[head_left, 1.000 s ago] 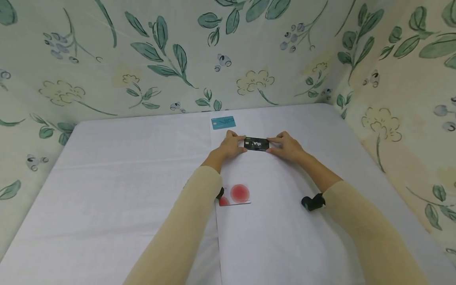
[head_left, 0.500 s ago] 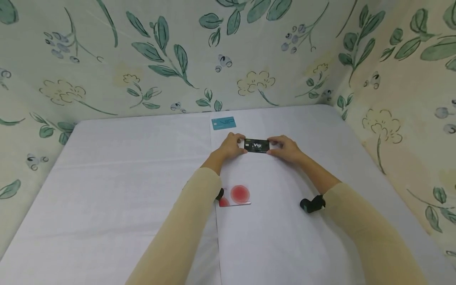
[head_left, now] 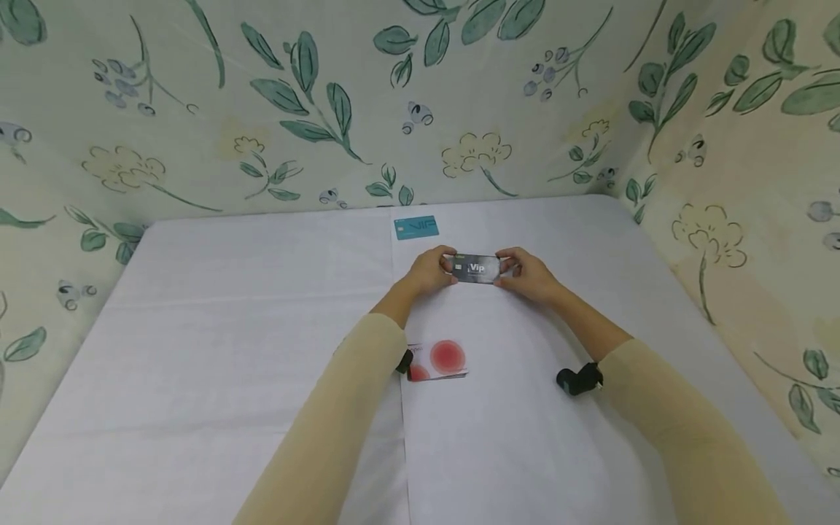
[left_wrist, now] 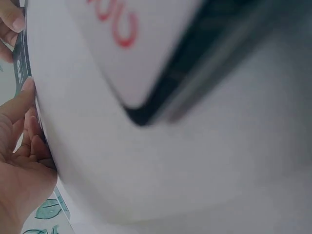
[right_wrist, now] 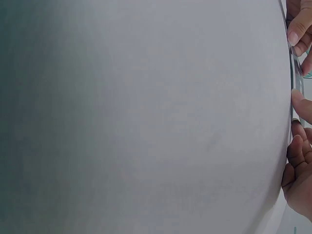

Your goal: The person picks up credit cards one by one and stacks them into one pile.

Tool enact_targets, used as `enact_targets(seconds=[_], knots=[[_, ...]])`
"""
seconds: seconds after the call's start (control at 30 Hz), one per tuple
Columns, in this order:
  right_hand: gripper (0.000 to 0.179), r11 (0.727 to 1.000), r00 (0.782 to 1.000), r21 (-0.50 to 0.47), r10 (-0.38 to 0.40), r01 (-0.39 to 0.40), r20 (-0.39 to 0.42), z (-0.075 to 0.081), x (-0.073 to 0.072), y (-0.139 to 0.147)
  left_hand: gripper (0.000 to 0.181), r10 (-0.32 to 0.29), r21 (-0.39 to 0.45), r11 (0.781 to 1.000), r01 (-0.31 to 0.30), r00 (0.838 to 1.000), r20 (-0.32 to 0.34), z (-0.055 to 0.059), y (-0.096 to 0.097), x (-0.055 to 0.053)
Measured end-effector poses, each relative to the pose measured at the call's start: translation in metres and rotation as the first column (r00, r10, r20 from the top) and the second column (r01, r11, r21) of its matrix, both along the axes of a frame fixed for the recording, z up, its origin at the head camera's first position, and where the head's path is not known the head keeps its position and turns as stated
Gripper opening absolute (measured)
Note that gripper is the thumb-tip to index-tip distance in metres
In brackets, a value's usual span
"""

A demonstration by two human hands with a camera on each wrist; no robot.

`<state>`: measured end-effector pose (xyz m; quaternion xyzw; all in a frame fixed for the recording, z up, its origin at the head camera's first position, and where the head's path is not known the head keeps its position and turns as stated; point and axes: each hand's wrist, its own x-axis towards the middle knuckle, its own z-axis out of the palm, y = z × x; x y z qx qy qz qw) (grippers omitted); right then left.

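Observation:
In the head view, a dark card marked "Vip" [head_left: 477, 269] is held between both hands beyond the middle of the white table. My left hand [head_left: 429, 271] pinches its left end between thumb and fingers. The right hand [head_left: 530, 275] does the same at the right end. Light glints greyish off the card's face. Both wrist views catch the hands only at the image edge, with the card [left_wrist: 20, 63] seen nearly edge-on.
A teal VIP card [head_left: 416, 227] lies near the table's far edge. Closer in, a stack of cards topped by a white one with red circles [head_left: 448, 357] sits beside the left sleeve, partly covered by the black wrist camera [head_left: 405, 362]. Leaf-patterned cloth walls stand behind and right.
The dark card has tilted, so its face has gone from black to a shiny grey. Both hands keep their hold on its ends. The whole head view has shifted slightly.

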<state>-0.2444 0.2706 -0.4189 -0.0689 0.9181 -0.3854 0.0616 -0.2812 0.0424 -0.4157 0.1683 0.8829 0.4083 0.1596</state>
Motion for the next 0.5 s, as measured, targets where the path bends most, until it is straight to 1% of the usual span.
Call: enact_targets(seconds=[0.17,0.27,0.37,0.5], knots=[[0.068,1.000,0.999,0.019,-0.001,0.000,0.053,0.003,0.002,-0.005,0.069,-0.007,-0.001,1.000,0.007,0.999,0.037,0.006,-0.002,0.001],[0.069,1.000,0.998,0.018,0.000,-0.001,0.057,0.004,0.002,-0.006,0.069,-0.016,-0.004,1.000,0.016,0.999,0.050,0.007,-0.004,0.000],[0.068,1.000,0.998,0.020,0.004,-0.005,0.061,0.006,0.002,-0.005,0.069,-0.037,-0.041,0.998,0.038,0.999,0.038,0.007,-0.007,-0.001],[0.068,0.999,0.998,0.026,0.026,-0.027,0.066,0.008,0.001,-0.006,0.067,-0.079,-0.088,0.993,0.079,0.997,0.003,0.010,-0.012,-0.003]])
